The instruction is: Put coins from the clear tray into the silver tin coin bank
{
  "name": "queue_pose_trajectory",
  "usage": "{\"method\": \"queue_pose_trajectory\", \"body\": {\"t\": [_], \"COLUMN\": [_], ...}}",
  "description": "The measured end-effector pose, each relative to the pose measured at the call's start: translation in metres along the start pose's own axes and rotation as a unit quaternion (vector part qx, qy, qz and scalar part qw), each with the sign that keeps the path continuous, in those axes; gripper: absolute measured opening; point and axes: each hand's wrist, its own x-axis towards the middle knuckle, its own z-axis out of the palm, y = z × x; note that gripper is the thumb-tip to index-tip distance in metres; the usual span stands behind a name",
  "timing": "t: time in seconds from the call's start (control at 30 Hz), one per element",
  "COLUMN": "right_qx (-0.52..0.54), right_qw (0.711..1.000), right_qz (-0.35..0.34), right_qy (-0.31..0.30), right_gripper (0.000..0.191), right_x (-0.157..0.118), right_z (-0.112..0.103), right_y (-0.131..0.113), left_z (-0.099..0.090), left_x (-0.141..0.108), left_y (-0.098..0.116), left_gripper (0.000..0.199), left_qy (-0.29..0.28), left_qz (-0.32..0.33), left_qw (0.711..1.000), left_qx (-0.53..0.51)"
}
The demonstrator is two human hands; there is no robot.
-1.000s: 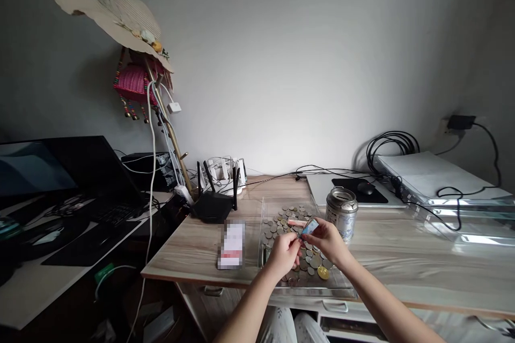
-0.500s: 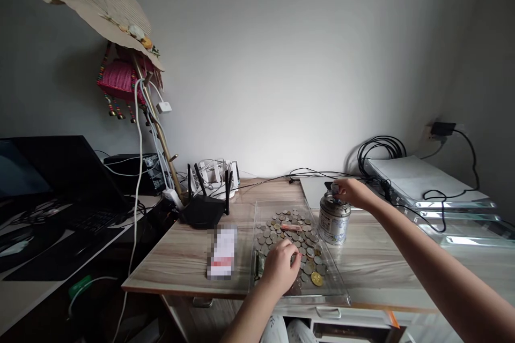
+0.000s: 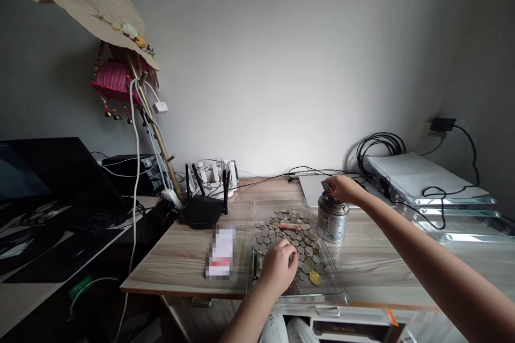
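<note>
A clear tray (image 3: 337, 289) on the wooden desk (image 3: 185, 257) holds several coins, one gold coin (image 3: 315, 277) and a small pink item (image 3: 289, 226). My left hand (image 3: 279, 270) rests on the coins at the tray's near left, fingers curled over them. My right hand (image 3: 341, 188) reaches over the top of a silver tin can (image 3: 332, 218) just right of the tray, pinching a small folded blue and white item at the can's mouth.
A router (image 3: 201, 206) and a blurred white card (image 3: 220, 252) lie left of the tray. Behind the can are a mouse pad (image 3: 311, 187), cables (image 3: 380, 144) and a white device (image 3: 418, 174). A laptop (image 3: 52, 182) and hat stand (image 3: 120, 43) sit at left.
My right hand carried the small folded item from above the tray to the top of the tin can. My left hand lowered onto the coins. The view shifted slightly.
</note>
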Motion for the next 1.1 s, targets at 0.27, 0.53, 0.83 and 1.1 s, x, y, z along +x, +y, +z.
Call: {"method": "queue_pose_trajectory", "body": {"t": [0.27, 0.53, 0.83, 1.1], "right_qx": [0.038, 0.126, 0.131, 0.069], "right_qw": [0.998, 0.985, 0.987, 0.997], "right_qz": [-0.011, -0.002, -0.008, -0.009], "right_qy": [0.042, 0.120, 0.090, 0.026], "right_gripper": [0.044, 0.031, 0.041, 0.048], "right_x": [-0.013, -0.032, -0.026, -0.010], "right_z": [0.009, 0.019, 0.015, 0.001], "right_y": [-0.002, -0.004, -0.001, 0.006], "left_z": [-0.002, -0.004, -0.002, -0.001], "left_x": [0.000, -0.002, -0.002, 0.000], "left_y": [0.003, 0.003, 0.002, 0.003], "left_gripper": [0.022, 0.023, 0.024, 0.022], "left_qy": [-0.001, -0.004, -0.003, -0.004], "left_qz": [-0.006, -0.012, -0.005, -0.005], "left_qw": [1.000, 1.000, 1.000, 1.000], "left_qx": [-0.002, -0.006, -0.003, -0.002]}}
